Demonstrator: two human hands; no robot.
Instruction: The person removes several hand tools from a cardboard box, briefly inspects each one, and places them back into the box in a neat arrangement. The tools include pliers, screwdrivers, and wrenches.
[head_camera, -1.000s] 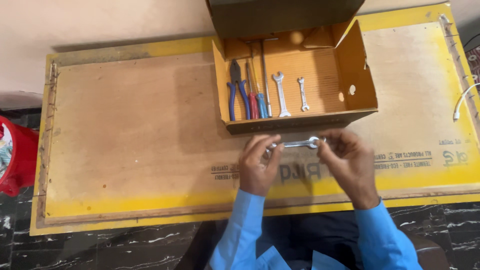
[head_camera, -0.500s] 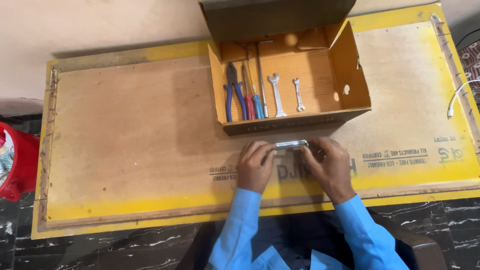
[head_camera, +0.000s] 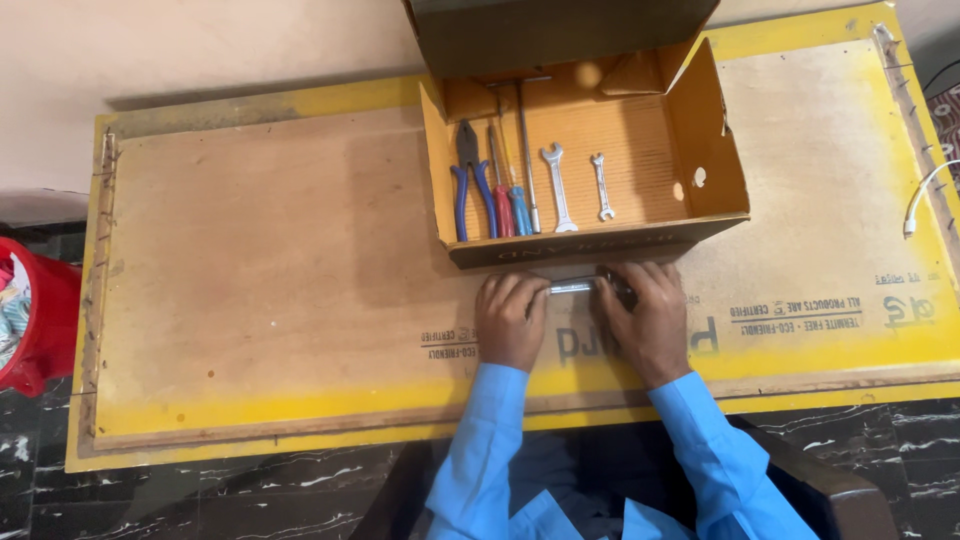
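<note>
Wrench (head_camera: 572, 287) ends hidden under hands; red bin (head_camera: 35, 320) cut off.

Beyond the hands, one cardboard box (head_camera: 715, 150) holds two wrenches (head_camera: 557, 187), one pair of pliers (head_camera: 468, 180), two screwdrivers (head_camera: 508, 190), one hammer (head_camera: 526, 150).

2 bare hands, 2 bright blue sleeves

The left hand (head_camera: 512, 320) and right hand (head_camera: 645, 320) wear no gloves or rings; plain long sleeves (head_camera: 480, 450) of smooth blue cloth end at the wrists, lightly creased near the elbows.

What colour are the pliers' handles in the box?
Blue, on the pliers at the left of the box; head view.
</note>
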